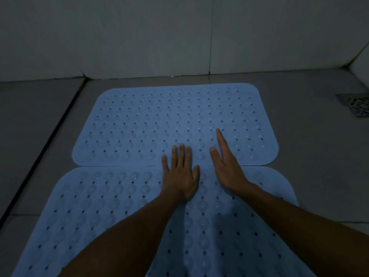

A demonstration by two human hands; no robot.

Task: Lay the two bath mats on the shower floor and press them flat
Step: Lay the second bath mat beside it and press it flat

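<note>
Grey shower floor [309,156] carries two blue mats edge to edge; left hand [180,174] and right hand [227,166], fingers straight, press flat across far mat [159,120] and near mat [99,206].

Dim light; grey tiled floor [311,156], pale tiled wall [139,37], metal drain [357,103] far right.

bath mats [139,124]: 2 | hands [180,174]: 2 | floor drain [357,104]: 1

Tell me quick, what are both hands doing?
Left hand: open, fingers straight, flat across the seam between the far mat and near mat.
Right hand: open, fingers straight, on the same seam, holding nothing.
</note>
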